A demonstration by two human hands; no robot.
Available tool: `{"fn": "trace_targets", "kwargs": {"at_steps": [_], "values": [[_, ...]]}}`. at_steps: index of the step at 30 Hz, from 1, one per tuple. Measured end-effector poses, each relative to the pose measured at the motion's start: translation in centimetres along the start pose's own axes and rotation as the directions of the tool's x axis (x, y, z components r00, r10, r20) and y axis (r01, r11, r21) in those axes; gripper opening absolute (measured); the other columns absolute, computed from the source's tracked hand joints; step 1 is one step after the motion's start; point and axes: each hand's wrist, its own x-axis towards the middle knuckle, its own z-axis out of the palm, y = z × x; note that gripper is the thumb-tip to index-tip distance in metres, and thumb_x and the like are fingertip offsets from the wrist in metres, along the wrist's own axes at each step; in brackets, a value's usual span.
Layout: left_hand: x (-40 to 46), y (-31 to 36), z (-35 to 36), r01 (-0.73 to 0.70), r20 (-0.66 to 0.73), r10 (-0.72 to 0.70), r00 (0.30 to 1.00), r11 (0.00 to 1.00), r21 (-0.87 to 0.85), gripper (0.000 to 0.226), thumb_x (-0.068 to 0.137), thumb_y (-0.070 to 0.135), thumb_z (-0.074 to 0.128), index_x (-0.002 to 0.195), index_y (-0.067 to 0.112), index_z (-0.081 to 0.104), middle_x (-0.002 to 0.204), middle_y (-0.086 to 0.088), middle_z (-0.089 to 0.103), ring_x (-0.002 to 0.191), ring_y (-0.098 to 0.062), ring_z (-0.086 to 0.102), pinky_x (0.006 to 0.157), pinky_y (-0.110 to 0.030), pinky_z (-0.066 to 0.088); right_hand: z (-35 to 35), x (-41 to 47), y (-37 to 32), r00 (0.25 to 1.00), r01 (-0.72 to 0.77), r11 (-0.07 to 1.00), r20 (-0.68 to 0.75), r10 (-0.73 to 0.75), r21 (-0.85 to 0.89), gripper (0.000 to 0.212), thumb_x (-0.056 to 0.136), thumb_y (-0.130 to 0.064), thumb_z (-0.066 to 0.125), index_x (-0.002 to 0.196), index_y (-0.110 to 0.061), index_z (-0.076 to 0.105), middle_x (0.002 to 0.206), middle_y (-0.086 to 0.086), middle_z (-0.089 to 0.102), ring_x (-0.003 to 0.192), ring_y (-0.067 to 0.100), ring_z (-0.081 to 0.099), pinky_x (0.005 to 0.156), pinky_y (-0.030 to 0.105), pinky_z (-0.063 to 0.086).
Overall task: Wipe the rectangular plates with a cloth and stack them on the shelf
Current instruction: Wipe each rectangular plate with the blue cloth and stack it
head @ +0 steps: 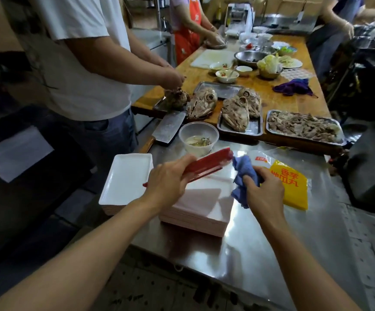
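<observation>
Cleaver [168, 126] beside plastic bowl [198, 138]; yellow packet [290, 187] on steel counter [260, 243]

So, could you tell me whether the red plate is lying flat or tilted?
Tilted: the left hand holds the red plate edge-up above the stack.

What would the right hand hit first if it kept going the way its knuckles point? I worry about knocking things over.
Probably the red-backed plate in the left hand: the right hand, clutching the blue cloth, points up-left toward its end. Depth is uncertain.

- Steel table [260, 243]: two plate stacks [127, 180] [204, 205], plastic bowl [198, 138], yellow packet [292, 185], cleaver [166, 130].
- Wooden table [271, 97]: meat trays [303, 127], bowls [226, 75], purple cloth [293, 86].
</observation>
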Motion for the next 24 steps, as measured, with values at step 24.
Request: {"fn": "trace_targets", "kwargs": {"at_steps": [24], "values": [[-5.2, -7.2, -8.0, 0.388, 0.24, -0.529, 0.814, 0.189, -0.902, 0.019, 0.093, 0.003, 0.051, 0.105, 0.017, 0.058, 0.081, -0.01, 0.071, 0.067, -0.02, 0.069, 0.059, -0.029, 0.055, 13.3, -1.6, -13.6, 0.662, 0.745, 0.647, 0.287, -0.692, -0.161, 0.034, 0.088, -0.021, 0.04, 0.108, 0.001, 0.057, 0.123, 0.021, 0.053, 0.109, 0.038, 0.051, 0.092, 0.042, 0.039]]}}
